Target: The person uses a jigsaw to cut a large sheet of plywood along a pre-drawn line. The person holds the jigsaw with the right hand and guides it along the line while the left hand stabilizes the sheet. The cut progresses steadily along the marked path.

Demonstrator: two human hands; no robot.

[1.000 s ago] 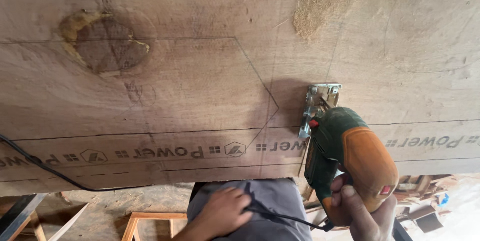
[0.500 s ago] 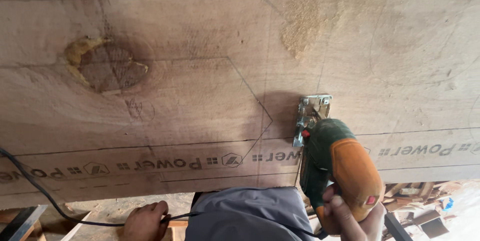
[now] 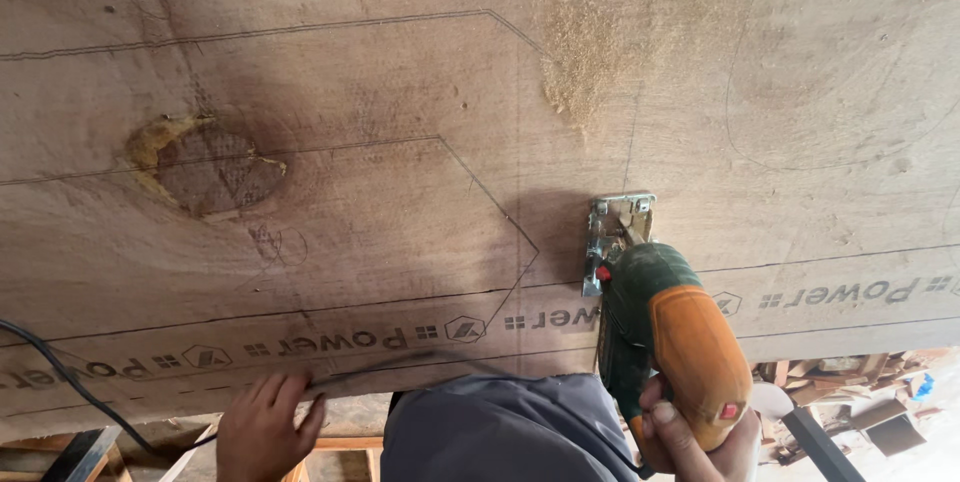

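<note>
step: you're mid-cut — one jigsaw (image 3: 668, 337) sits on the plywood sheet (image 3: 400, 232), its blade end beside the pencilled hexagon outline (image 3: 490, 212).
right hand (image 3: 690, 437): fingers wrapped round the jigsaw handle.
left hand (image 3: 262, 427): fingers closed on the black cord (image 3: 60, 382) at the sheet's near edge.
next: probably needs slack cord — and steady guiding.

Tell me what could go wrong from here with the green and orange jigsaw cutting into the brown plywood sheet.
1. The black power cord is held by the left hand at the near edge of the brown plywood sheet; it could snag there.
2. The right hand alone grips the green and orange jigsaw, so the cut may wander off the pencilled line.
3. Loose sawdust lies over that line ahead and may hide it.
</note>
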